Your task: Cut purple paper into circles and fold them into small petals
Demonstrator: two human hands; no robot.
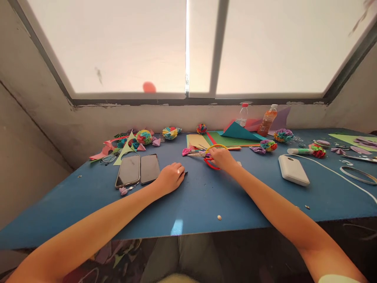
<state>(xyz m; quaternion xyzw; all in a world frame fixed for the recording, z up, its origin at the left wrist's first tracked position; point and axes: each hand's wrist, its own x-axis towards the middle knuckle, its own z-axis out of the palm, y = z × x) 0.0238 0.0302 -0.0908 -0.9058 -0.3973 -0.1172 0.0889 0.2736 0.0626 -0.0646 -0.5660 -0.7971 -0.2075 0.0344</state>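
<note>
My right hand (pixel 223 159) is closed on the handles of a pair of scissors (pixel 198 154). Their handle loops are yellow and red, and the metal blades point left. A bright pink piece (pixel 186 151) lies by the blade tips. Cream paper (pixel 197 140) and other coloured sheets (pixel 235 139) lie just behind the scissors. My left hand (pixel 171 178) rests on the blue table (pixel 200 204) with its fingers curled. A small dark tip shows at those fingers, too little to name. Beside that hand lie two phones (pixel 150 168) with dark screens.
Paper pompoms (pixel 144 137) and folded scraps lie at the back left. Two bottles (pixel 267 120) stand by the wall. On the right are a white power bank (pixel 293 169) with a cable, a glue stick (pixel 299 151) and a tape ring (pixel 357 175).
</note>
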